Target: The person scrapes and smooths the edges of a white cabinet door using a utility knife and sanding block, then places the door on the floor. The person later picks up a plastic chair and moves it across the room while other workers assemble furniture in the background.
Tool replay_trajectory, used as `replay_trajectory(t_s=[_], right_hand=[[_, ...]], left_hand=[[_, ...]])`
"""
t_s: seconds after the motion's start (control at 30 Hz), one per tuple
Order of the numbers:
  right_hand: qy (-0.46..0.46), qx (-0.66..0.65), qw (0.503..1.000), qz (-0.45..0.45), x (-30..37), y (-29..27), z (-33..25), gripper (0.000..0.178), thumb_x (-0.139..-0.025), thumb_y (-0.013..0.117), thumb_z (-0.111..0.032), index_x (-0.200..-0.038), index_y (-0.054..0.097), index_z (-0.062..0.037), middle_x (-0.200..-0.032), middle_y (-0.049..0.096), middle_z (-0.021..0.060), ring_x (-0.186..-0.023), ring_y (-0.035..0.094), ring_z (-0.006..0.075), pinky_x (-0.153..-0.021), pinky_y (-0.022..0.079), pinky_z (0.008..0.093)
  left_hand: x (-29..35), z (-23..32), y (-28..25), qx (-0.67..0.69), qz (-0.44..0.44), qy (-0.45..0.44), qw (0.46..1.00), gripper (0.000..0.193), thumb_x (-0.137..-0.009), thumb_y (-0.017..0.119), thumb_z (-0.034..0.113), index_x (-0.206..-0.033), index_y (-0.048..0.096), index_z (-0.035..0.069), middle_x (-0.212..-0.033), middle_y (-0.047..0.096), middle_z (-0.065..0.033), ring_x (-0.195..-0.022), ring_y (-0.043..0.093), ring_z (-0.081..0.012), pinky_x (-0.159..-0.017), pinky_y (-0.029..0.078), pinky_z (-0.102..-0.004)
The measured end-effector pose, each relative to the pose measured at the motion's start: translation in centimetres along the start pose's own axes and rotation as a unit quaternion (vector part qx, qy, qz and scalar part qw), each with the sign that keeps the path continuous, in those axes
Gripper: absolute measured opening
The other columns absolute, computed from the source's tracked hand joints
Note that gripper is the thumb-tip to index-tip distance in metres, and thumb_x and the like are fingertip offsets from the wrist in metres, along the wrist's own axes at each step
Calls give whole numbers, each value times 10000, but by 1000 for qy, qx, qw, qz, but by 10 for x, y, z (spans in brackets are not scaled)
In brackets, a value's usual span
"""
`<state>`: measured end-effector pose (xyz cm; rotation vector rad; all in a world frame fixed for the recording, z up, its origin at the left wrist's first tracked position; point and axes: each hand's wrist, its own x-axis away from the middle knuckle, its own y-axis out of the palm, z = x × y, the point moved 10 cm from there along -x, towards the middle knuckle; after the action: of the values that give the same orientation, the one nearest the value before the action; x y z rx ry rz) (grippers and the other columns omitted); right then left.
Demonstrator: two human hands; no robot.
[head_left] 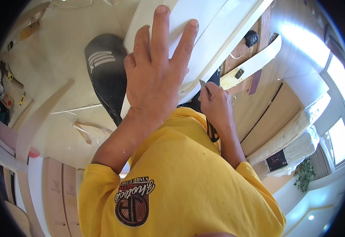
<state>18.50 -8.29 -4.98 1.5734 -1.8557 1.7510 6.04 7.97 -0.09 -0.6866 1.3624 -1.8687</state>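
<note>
A long white panel [210, 27] with a raised edge strip lies across the front of my body. My left hand [154, 67] rests on it palm down, fingers spread apart and pointing away from me. Close to the panel's near right edge, my right hand [218, 104] is closed around a utility knife [212, 133]. Its short blade [202, 83] pokes out past my fingers toward the panel, and a black and orange handle end shows below the hand. Whether the blade touches the panel, I cannot tell. White dust specks dot my left forearm.
My black-clad leg [105, 67] sits left of the panel. To the right are a tape measure [251, 38], a pale curved board [259, 59] and a wooden cabinet [277, 114]. Scissors [9, 76] lie far left; cardboard boxes [54, 197] stand lower left. Curled veneer-like strips [86, 128] litter the floor.
</note>
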Motion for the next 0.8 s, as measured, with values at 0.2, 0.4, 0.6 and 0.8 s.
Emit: replay_trajectory(t_s=[0.2, 0.4, 0.6, 0.8], right_hand=[[20, 7, 1000, -16, 6, 6, 7, 205, -975, 603, -122, -837, 637, 26, -709, 653, 232, -671, 664, 418, -630, 509, 483], [13, -17, 1000, -4, 7, 11, 8, 195, -969, 603, -104, -819, 625, 19, -705, 638, 249, -670, 639, 471, -625, 503, 507], [-18, -66, 998, -9, 14, 10, 3, 173, -979, 617, -104, -859, 624, 20, -713, 664, 208, -630, 662, 386, -599, 510, 453], [25, -90, 995, 23, -4, -9, 12, 184, -945, 688, -142, -940, 585, 10, -723, 667, 186, -617, 649, 334, -608, 512, 427]], left_hand=[[7, 4, 8, -81, 43, 35, 995, 1183, -541, 992, 332, -1580, 428, 342, -1589, 337, -178, -1243, 529, -364, -965, 524, -440], [3, 6, 2, -68, 61, 37, 995, 1181, -546, 988, 347, -1584, 424, 353, -1594, 330, -175, -1236, 529, -360, -978, 517, -430], [6, 2, -4, 26, -38, -31, 998, 1166, -551, 986, 353, -1577, 434, 348, -1604, 319, -174, -1240, 524, -365, -975, 520, -437], [-2, 1, -10, 38, -40, -34, 998, 1131, -580, 983, 341, -1571, 437, 345, -1608, 314, -167, -1239, 525, -368, -957, 527, -440]])
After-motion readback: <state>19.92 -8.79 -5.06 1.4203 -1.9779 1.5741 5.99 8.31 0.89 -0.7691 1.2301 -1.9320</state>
